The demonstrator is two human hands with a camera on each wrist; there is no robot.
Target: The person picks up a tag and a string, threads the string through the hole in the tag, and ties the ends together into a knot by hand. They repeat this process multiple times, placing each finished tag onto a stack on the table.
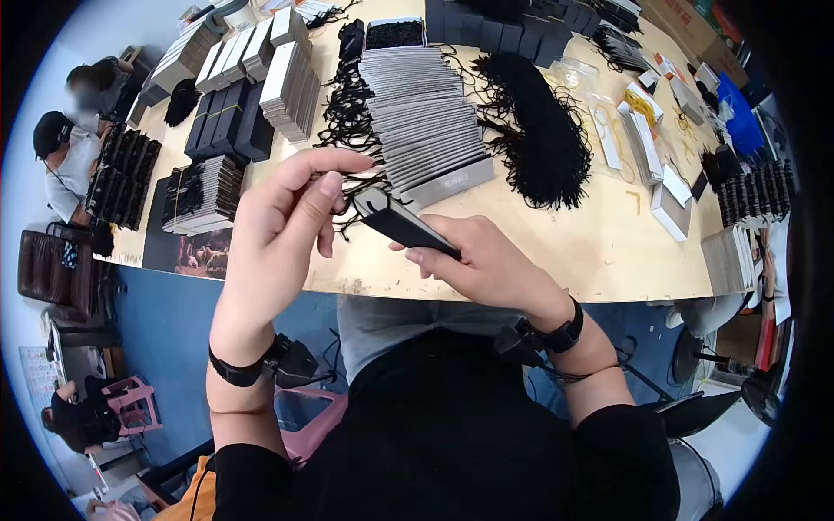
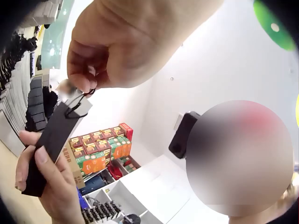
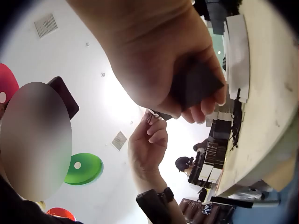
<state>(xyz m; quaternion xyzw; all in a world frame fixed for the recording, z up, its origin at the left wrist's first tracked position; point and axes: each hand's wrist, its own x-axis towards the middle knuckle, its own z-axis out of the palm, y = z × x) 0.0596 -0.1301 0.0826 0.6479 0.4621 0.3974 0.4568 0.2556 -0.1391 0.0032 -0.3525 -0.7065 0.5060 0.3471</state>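
My right hand grips the lower end of a long black hang tag with a pale edge, thumb on top and fingers beneath. The tag tilts up toward my left hand. In the left wrist view, a thin black cord loops through the tag's upper end, and my left thumb and fingertips pinch the cord just above it. The right wrist view shows the tag's dark lower end inside my right palm. Beyond my hands stands a long row of grey-edged tags with black cords trailing at the side.
A large heap of black cords lies right of the row. White box stacks and banded black boxes stand to the left. An open white box is at right. The table's front edge runs before my body.
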